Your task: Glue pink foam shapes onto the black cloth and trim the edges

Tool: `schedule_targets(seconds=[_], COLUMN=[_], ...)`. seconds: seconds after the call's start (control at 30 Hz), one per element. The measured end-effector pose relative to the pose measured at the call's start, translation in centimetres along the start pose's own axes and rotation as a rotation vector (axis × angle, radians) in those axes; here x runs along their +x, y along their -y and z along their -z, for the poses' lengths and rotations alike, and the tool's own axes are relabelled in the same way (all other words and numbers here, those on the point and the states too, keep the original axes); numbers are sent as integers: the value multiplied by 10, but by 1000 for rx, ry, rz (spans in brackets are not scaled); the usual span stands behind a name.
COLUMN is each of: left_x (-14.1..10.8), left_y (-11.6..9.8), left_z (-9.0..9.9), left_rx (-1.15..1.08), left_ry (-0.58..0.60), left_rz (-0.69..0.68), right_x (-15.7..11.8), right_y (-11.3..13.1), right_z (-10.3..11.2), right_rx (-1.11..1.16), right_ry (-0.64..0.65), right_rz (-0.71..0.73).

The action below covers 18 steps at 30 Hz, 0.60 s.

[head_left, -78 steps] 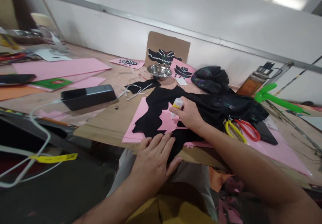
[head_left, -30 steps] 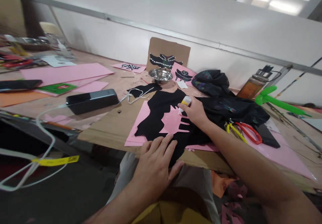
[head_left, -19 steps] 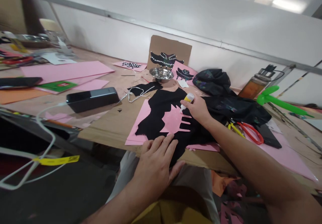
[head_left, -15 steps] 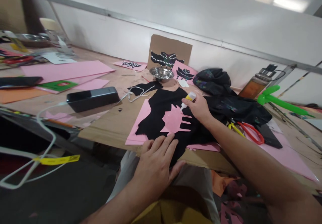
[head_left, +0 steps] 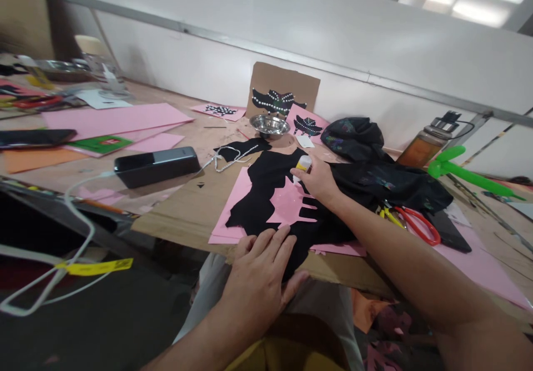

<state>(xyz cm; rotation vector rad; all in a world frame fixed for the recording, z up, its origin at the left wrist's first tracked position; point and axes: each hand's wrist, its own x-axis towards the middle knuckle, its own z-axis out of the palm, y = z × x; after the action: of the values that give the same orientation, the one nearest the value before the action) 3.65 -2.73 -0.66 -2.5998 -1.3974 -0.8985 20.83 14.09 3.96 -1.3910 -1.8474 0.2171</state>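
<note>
On jagged black fabric (head_left: 266,193) over smooth pink card (head_left: 287,201): flat open left hand (head_left: 258,279), right hand (head_left: 318,179) gripping small glue bottle (head_left: 302,165).

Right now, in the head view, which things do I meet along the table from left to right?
Black phone → black box → bead string → glue bottle in the right hand → scissors → green fan.
</note>
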Motion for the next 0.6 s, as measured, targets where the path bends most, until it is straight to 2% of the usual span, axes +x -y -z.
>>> schedule_targets(seconds=[0.4, 0.6], left_x=[1, 0], left_y=[1, 1], left_z=[1, 1], left_rx=[14, 21], left_ry=[0, 9], left_rz=[-18, -12], right_x=[7, 0], right_y=[3, 2], right_z=[-12, -5], right_rx=[7, 0], right_ry=[-1, 7], right_rz=[-21, -12])
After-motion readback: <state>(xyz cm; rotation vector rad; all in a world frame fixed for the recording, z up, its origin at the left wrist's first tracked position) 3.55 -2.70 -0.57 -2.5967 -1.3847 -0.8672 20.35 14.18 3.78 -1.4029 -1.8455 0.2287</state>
